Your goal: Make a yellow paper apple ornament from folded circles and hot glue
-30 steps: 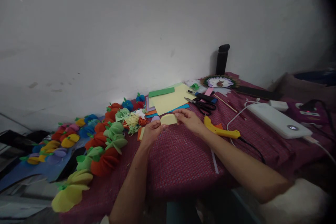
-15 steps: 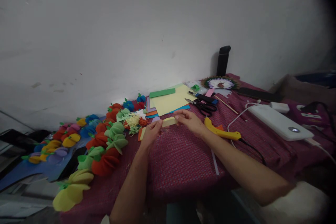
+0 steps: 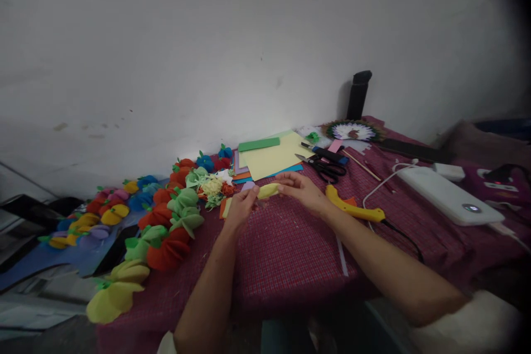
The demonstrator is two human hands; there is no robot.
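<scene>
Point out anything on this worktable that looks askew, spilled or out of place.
Two things look a little untidy. A tangled heap of shreds lies loose beside the pumpkin-like shapes, resembling offcuts. A pale strip lies alone near the front edge of the table, apart from the stacked sheets.

From the person's head, the camera looks forward and down along the forearms [image 3: 213, 282], near the checked tablecloth [image 3: 286, 265] at lower centre; the wall [image 3: 232, 38], farther off, fills the upper half.
</scene>
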